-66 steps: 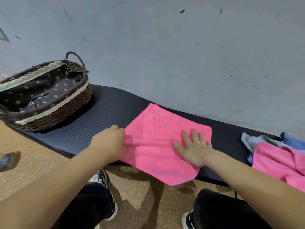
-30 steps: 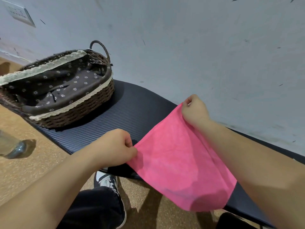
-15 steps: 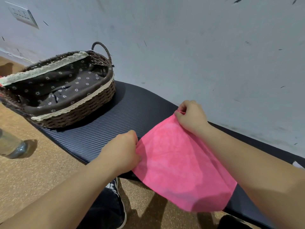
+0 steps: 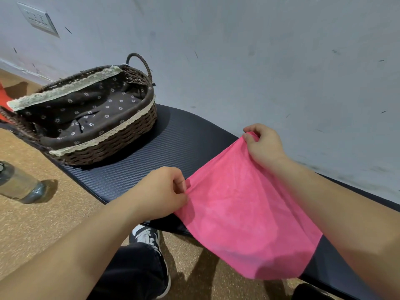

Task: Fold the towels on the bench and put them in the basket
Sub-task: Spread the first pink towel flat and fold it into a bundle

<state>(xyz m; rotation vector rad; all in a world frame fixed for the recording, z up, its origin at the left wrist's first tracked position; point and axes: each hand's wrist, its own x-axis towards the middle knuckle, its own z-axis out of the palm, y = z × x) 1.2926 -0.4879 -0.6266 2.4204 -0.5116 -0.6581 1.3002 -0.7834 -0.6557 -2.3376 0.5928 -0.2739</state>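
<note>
Lifted up now, no more flat on the bench (image 4: 173, 148) as two seconds back: pink towel (image 4: 244, 224). Pinched at its near top corner by left hand (image 4: 162, 191), fingers curled tight on the cloth. Pinched at its far top corner by right hand (image 4: 266, 146), thumb and fingers closed on the edge. Pulled out between the two grips, then sagging down below them, over the front edge of the bench; cannot tell if touching it. Off to the left of the left grip, well apart: brown basket (image 4: 108, 146) with flowery cloth inside, sitting on the bench. Further left and lower, on the floor: clear bottle (image 4: 19, 185). Just below the left grip: black and white shoe (image 4: 147, 234). Behind the right grip: grey wall (image 4: 281, 61).
</note>
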